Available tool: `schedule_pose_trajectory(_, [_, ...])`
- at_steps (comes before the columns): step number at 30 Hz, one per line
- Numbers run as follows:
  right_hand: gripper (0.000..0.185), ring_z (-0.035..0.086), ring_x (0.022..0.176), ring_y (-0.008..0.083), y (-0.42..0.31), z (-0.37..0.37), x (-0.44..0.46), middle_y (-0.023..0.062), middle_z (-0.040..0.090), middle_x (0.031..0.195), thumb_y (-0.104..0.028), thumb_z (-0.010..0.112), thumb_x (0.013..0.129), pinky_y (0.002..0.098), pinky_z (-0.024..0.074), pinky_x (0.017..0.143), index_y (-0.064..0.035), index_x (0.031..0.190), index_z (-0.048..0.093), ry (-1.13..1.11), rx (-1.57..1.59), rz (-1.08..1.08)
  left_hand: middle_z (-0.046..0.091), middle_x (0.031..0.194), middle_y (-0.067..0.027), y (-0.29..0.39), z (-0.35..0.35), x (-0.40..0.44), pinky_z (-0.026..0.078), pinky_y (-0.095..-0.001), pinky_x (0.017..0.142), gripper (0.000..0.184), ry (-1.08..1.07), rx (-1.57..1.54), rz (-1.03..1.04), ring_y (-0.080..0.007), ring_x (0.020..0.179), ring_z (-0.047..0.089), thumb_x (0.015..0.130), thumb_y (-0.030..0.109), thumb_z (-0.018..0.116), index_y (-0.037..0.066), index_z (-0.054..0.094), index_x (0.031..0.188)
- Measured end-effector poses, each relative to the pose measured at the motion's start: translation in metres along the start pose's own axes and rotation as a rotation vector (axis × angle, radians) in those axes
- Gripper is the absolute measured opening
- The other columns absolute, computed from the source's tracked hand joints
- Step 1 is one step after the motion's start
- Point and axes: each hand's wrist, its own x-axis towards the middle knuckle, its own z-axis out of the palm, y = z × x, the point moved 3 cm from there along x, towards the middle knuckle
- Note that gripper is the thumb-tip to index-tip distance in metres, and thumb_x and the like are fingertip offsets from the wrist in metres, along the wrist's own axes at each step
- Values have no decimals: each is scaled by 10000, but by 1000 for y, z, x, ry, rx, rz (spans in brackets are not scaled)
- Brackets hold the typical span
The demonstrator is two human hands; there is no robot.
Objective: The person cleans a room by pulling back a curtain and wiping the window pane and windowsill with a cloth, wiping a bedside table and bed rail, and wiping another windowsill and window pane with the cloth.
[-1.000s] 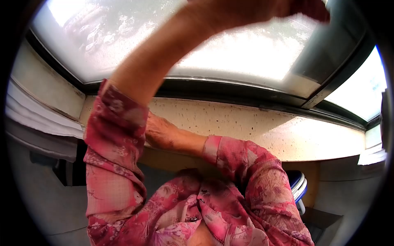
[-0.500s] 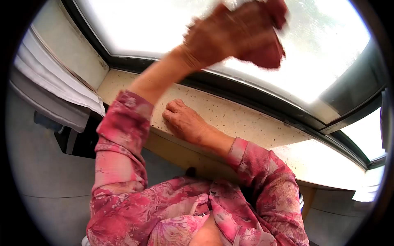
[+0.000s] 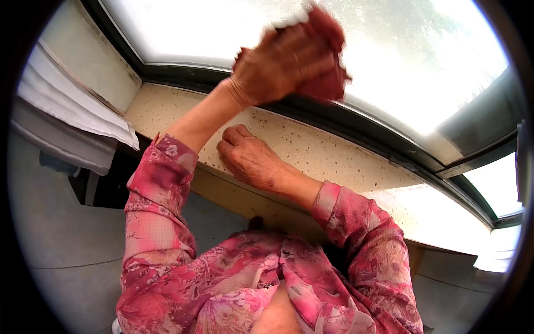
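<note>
Red cloth [image 3: 329, 83], beneath left grip [image 3: 278, 65], edges jutting beyond

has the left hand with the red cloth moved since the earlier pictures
Yes. Judged against the dark window frame, the left hand and its red cloth have shifted leftward, toward the frame's lower left corner, and slightly lower.

The glass [image 3: 411, 61] right of the left hand [image 3: 278, 67] and its cloth [image 3: 328, 83] offers open room; the frame [image 3: 183, 76] separates it from the sill [image 3: 345, 167]. The right hand [image 3: 253, 158] obstructs the sill's near side, a narrow passage behind.
</note>
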Motion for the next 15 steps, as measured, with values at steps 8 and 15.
schedule_pose_trajectory(8, [111, 497, 955, 323, 4, 4, 0, 155, 521, 927, -73, 594, 765, 375, 460, 832, 9, 838, 575, -11, -7, -17, 640, 1111, -59, -100, -35, -19, 398, -414, 956, 506, 57, 119, -110, -285, 1050, 591, 643, 106, 644, 103, 628, 1149])
schedule_pose_trajectory(15, [115, 498, 956, 311, 5, 3, 2, 151, 521, 930, -74, 596, 766, 367, 459, 845, 13, 834, 566, -6, 8, -9, 424, 1390, -179, -84, -28, 13, 254, -524, 1076, 530, 361, 29, -320, -392, 1248, 417, 866, 53, 567, 73, 436, 1380])
